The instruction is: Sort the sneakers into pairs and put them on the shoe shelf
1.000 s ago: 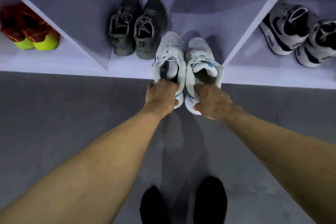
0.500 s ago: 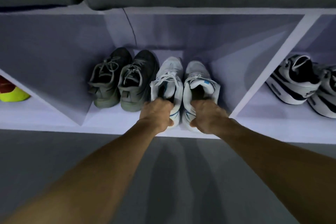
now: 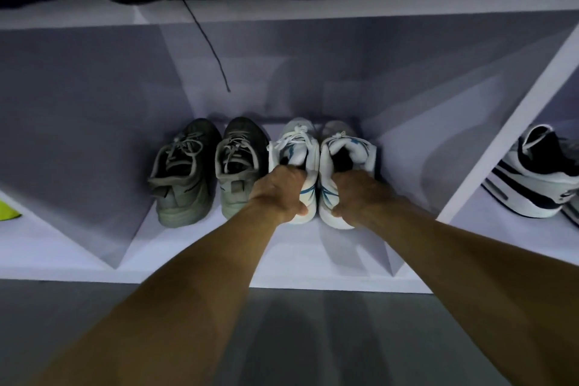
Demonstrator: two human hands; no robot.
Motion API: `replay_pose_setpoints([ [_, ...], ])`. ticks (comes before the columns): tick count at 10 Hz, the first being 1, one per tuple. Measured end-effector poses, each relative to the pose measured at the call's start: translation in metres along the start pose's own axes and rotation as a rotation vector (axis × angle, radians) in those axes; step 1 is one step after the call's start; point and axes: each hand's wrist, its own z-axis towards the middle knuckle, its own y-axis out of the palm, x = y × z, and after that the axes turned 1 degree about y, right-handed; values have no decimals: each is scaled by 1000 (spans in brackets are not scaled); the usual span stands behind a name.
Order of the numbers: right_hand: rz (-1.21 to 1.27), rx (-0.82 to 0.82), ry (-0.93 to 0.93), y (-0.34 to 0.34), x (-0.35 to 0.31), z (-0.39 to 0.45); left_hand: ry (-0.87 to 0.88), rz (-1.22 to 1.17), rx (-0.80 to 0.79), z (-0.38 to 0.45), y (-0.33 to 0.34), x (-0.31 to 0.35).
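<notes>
Pushed deeper into the shelf, white blue-striped sneakers stay clasped by both grips.

Left hand: we find it at the heel of the left sneaker, inside the middle bay of the shelf.
Right hand: at the heel of the right sneaker, which touches its partner side by side.
Left of our hands: another pair, same bay, just beside.
Right of our hands: past a divider, a further sneaker.
Far left: a shoe edge, next bay.
Behind our hands: floor.
</notes>
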Motion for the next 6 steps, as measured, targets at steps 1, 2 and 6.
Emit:
replay_pose_setpoints([
  [1, -18, -8, -15, 1, -1, -3, 12, -9, 32, -3, 3, -2],
  [2, -2, 4, -22, 1, -4, -25, -7, 18, 24, -24, 10, 0],
  [6, 121, -321, -18, -60, -33, -196, -160, 116, -382, -183, -71, 29],
])
